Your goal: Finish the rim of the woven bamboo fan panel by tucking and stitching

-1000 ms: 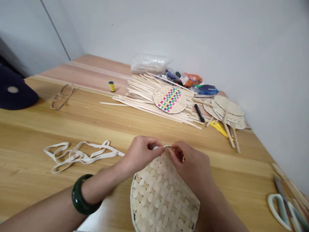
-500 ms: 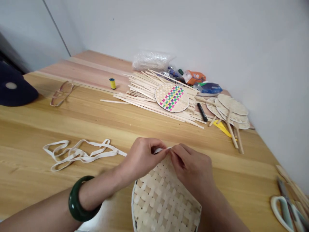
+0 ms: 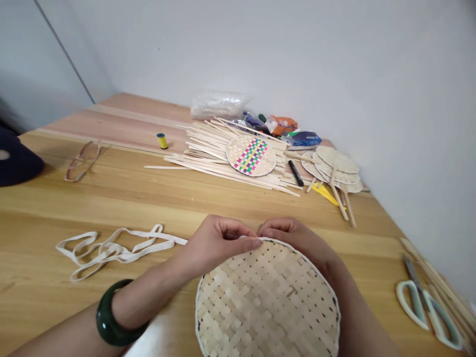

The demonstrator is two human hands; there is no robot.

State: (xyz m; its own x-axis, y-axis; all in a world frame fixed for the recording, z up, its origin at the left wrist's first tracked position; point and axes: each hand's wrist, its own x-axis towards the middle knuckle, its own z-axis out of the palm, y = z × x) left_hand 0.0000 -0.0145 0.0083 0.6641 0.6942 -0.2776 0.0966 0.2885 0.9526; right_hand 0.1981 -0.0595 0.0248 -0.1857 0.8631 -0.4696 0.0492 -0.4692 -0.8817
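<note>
A round woven bamboo disc (image 3: 267, 302) lies tilted in front of me, edged with a white ribbon. My left hand (image 3: 215, 244) pinches the ribbon at the disc's far rim, thumb and fingers closed on it. A dark green bangle (image 3: 111, 317) is on that wrist. My right hand (image 3: 293, 235) grips the same far rim from behind, fingers curled over the edge, mostly hidden by the disc. The loose white ribbon (image 3: 111, 247) trails left across the wooden table (image 3: 148, 198).
Farther back lie a pile of bamboo strips (image 3: 223, 158), a disc woven with coloured squares (image 3: 251, 155), several plain woven fans (image 3: 334, 166), a black marker (image 3: 296, 172), a yellow thread spool (image 3: 161, 141) and glasses (image 3: 82, 161). Scissors (image 3: 424, 305) lie at the right edge.
The woven disc has been turned and tipped so its whole face shows. My right hand has slid from on top of the disc to behind its far rim. Both hands stay at the ribbon edge.
</note>
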